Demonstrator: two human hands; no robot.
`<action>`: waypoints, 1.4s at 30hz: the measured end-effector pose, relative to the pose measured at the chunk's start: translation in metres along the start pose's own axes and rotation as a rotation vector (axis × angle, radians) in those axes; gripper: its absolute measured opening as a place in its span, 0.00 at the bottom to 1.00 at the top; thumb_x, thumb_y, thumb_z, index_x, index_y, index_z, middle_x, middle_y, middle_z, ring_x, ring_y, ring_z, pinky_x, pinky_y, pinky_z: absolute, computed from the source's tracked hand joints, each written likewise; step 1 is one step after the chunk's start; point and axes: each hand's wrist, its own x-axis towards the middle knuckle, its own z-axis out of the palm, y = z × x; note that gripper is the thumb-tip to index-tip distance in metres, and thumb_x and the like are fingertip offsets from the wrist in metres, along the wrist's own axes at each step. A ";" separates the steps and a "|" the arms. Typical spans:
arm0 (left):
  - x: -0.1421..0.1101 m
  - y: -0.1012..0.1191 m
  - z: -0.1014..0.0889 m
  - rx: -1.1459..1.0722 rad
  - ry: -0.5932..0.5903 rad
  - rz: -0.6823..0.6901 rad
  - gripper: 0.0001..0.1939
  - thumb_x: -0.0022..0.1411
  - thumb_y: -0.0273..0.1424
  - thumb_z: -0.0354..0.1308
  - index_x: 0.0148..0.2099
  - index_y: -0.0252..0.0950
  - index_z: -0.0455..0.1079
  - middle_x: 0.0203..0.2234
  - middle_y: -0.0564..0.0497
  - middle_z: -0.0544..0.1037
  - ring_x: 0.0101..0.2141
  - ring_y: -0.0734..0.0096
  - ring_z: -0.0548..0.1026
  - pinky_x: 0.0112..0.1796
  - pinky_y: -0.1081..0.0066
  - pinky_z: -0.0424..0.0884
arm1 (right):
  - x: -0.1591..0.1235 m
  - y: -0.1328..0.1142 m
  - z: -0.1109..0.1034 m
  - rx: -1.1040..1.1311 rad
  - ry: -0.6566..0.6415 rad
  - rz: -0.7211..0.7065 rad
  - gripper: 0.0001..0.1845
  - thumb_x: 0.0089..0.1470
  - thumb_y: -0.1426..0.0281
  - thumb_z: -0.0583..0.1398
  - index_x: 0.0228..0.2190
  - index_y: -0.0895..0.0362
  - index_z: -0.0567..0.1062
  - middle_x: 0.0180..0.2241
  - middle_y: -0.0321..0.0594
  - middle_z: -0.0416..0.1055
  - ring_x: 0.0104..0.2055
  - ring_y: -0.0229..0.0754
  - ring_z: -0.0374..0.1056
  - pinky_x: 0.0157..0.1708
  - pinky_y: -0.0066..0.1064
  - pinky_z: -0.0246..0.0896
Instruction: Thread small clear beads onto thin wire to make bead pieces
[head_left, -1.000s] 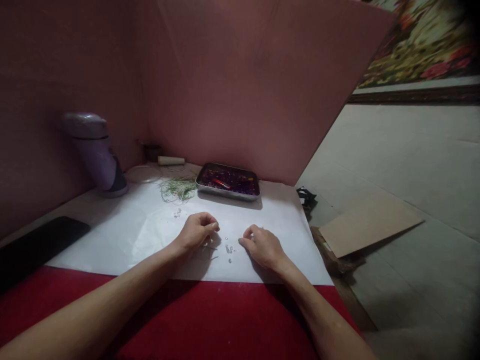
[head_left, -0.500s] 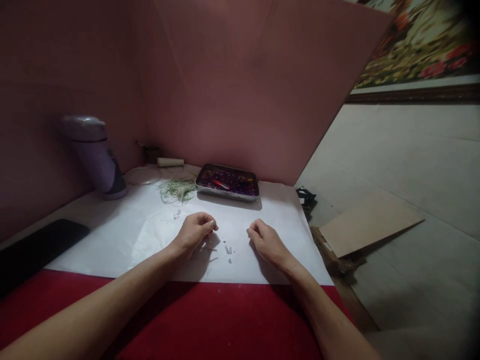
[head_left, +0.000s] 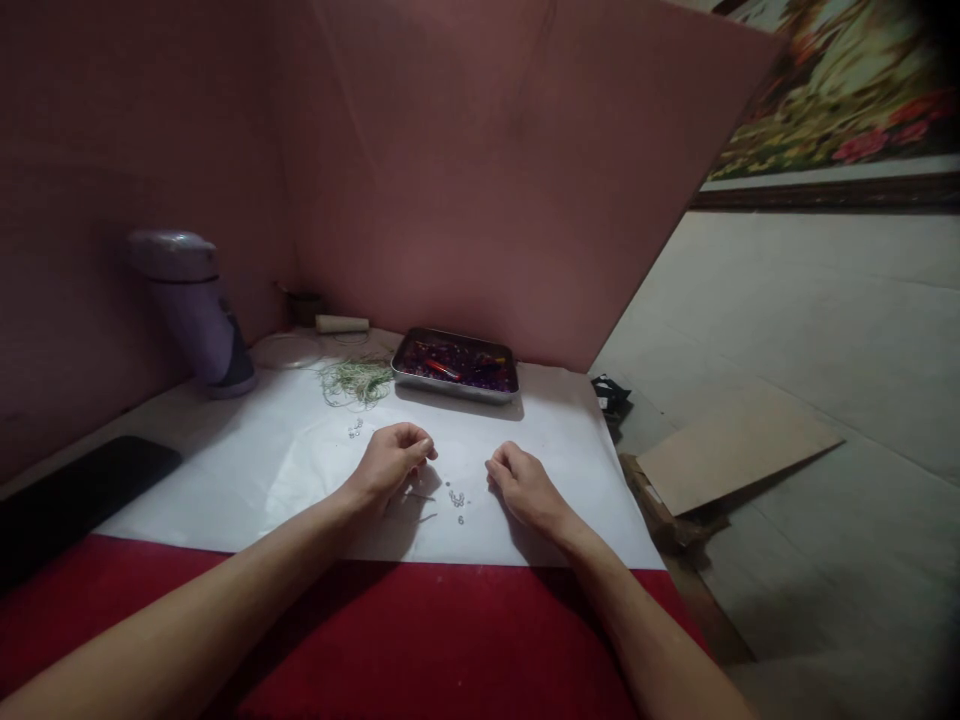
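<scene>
Above the white sheet [head_left: 240,470], my left hand [head_left: 391,462] is closed in a pinch, thumb against forefinger; what it holds is too small to make out. My right hand [head_left: 523,484] is pinched as well, a short way to the right, its fingertips turned toward the left hand. Anything between its fingers is likewise too fine to see. Several tiny ring-like pieces [head_left: 457,498] lie on the sheet between the hands. Thin strands [head_left: 424,497] show just below my left hand. Another small cluster of tiny pieces [head_left: 356,428] rests beyond the left wrist.
A metal tray [head_left: 457,393] with dark purple contents and a red tool stands at the back. Beside it lies tangled green thread [head_left: 356,382]. A purple flask [head_left: 199,315] and a black flat object [head_left: 90,500] are at left. Cardboard [head_left: 739,450] lies beyond the table's right edge.
My right hand has shifted slightly left, closer to my left hand. The left hand keeps nearly the same place and pinch.
</scene>
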 end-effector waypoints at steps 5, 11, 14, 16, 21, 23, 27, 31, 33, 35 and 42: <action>-0.001 0.001 0.000 0.000 0.002 -0.010 0.06 0.46 0.30 0.57 0.24 0.32 0.66 0.20 0.51 0.73 0.17 0.81 0.61 0.21 0.76 0.57 | 0.000 -0.003 0.004 0.311 0.050 0.009 0.05 0.51 0.72 0.52 0.24 0.56 0.63 0.22 0.33 0.66 0.23 0.35 0.62 0.23 0.26 0.56; 0.000 0.002 -0.001 -0.006 -0.008 0.011 0.06 0.47 0.31 0.57 0.24 0.32 0.67 0.20 0.51 0.73 0.17 0.81 0.61 0.21 0.76 0.57 | -0.002 -0.014 0.010 0.012 0.024 -0.150 0.09 0.54 0.69 0.53 0.32 0.55 0.74 0.31 0.38 0.69 0.33 0.38 0.65 0.34 0.29 0.56; -0.001 0.005 0.000 -0.057 -0.006 0.024 0.07 0.47 0.32 0.58 0.24 0.32 0.67 0.19 0.52 0.72 0.18 0.80 0.62 0.22 0.76 0.57 | -0.003 -0.015 0.013 -0.146 -0.001 -0.164 0.12 0.57 0.68 0.51 0.36 0.50 0.75 0.31 0.38 0.68 0.32 0.38 0.65 0.32 0.28 0.53; -0.002 0.007 0.001 -0.087 -0.001 0.027 0.07 0.46 0.32 0.58 0.23 0.32 0.66 0.19 0.52 0.72 0.18 0.80 0.62 0.21 0.76 0.58 | -0.002 -0.015 0.014 -0.213 -0.020 -0.167 0.12 0.57 0.68 0.52 0.37 0.48 0.74 0.31 0.37 0.67 0.31 0.37 0.64 0.29 0.27 0.51; -0.004 0.011 0.002 -0.104 0.004 0.034 0.07 0.45 0.31 0.59 0.23 0.32 0.67 0.19 0.52 0.72 0.17 0.81 0.61 0.21 0.77 0.57 | 0.000 -0.020 0.014 -0.233 -0.066 -0.174 0.09 0.55 0.69 0.55 0.36 0.47 0.74 0.32 0.35 0.66 0.30 0.35 0.64 0.28 0.26 0.49; -0.004 0.011 0.001 -0.107 0.014 0.027 0.06 0.44 0.30 0.59 0.23 0.32 0.67 0.18 0.53 0.72 0.17 0.80 0.62 0.21 0.76 0.57 | 0.001 -0.022 0.015 -0.233 -0.068 -0.167 0.06 0.53 0.69 0.57 0.33 0.49 0.74 0.32 0.34 0.66 0.31 0.35 0.64 0.29 0.26 0.48; -0.003 0.011 0.001 -0.115 0.023 0.011 0.07 0.44 0.30 0.60 0.23 0.32 0.66 0.17 0.53 0.71 0.17 0.81 0.61 0.20 0.77 0.56 | 0.003 -0.022 0.016 -0.110 -0.030 -0.113 0.04 0.50 0.73 0.57 0.26 0.55 0.71 0.30 0.35 0.67 0.32 0.36 0.62 0.31 0.27 0.48; -0.002 0.011 0.001 -0.111 0.023 0.003 0.07 0.45 0.31 0.60 0.23 0.32 0.66 0.18 0.53 0.72 0.16 0.81 0.61 0.20 0.77 0.56 | 0.007 -0.014 0.016 0.089 -0.001 -0.054 0.04 0.48 0.75 0.55 0.23 0.57 0.68 0.26 0.35 0.68 0.29 0.36 0.61 0.30 0.28 0.50; -0.003 0.011 0.001 -0.110 0.030 0.003 0.07 0.44 0.30 0.60 0.23 0.32 0.66 0.18 0.53 0.72 0.17 0.81 0.61 0.20 0.77 0.56 | 0.010 -0.010 0.015 0.170 -0.003 -0.027 0.05 0.48 0.76 0.54 0.23 0.57 0.67 0.23 0.34 0.68 0.27 0.36 0.62 0.29 0.27 0.53; -0.003 0.012 0.001 -0.112 0.033 -0.002 0.07 0.44 0.29 0.60 0.23 0.32 0.66 0.18 0.53 0.72 0.17 0.82 0.61 0.20 0.78 0.56 | 0.012 -0.006 0.015 0.271 -0.009 -0.001 0.05 0.48 0.75 0.52 0.23 0.57 0.66 0.21 0.34 0.68 0.25 0.35 0.64 0.28 0.26 0.56; -0.003 0.013 0.001 -0.135 0.046 -0.026 0.07 0.43 0.30 0.60 0.23 0.32 0.65 0.18 0.53 0.71 0.17 0.81 0.62 0.20 0.77 0.56 | 0.015 0.000 0.015 0.542 -0.018 0.095 0.04 0.46 0.72 0.55 0.23 0.59 0.67 0.17 0.33 0.67 0.15 0.30 0.59 0.17 0.23 0.57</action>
